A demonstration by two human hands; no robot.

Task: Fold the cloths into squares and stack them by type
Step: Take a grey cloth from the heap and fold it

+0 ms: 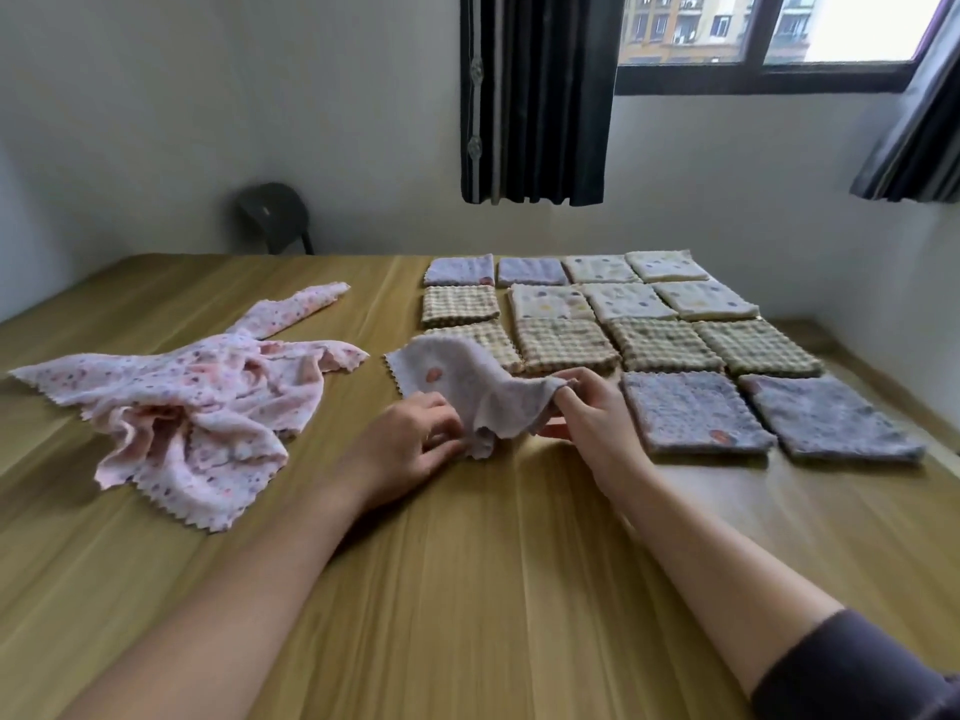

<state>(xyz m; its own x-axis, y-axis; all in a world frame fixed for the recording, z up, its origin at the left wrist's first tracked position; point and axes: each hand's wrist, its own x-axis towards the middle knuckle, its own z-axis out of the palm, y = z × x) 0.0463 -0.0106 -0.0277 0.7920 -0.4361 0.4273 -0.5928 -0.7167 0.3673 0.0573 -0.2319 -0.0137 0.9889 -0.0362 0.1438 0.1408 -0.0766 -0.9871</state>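
- Lilac cloth (pixel 467 376) lies near the middle of the table (pixel 467 589). Its far left corner is flat on the wood, and its near part is lifted and bunched between both hands, so the folds underneath are hidden.
- Left hand (pixel 415 439) has its fingers curled and pinches the cloth's drooping near edge. The fingertips are partly tucked behind the fabric.
- Right hand (pixel 592 413) pinches the raised right edge between thumb and forefinger, with the other fingers curled beneath.
- Checked squares (pixel 563 345) sit in a row just beyond the hands. The leftmost one seems to be partly covered by the lilac cloth.
- Pink cloths (pixel 197 397) lie unfolded in a crumpled heap on the left of the table. How many are tangled there cannot be told.
- Two folded lilac squares (pixel 693 413) lie just right of the right hand. Cream dotted squares (pixel 628 301) fill the rows behind the checked ones, and two more lilac squares lie at the far left. It is hard to tell whether each is one cloth or a stack.
- A dark sleeve (pixel 852 667) is cut off at the bottom right corner.
- A stool (pixel 275 215) stands behind the table, its legs partly hidden. The dark curtain (pixel 535 96) and the window (pixel 769 28) are cut off at the top.
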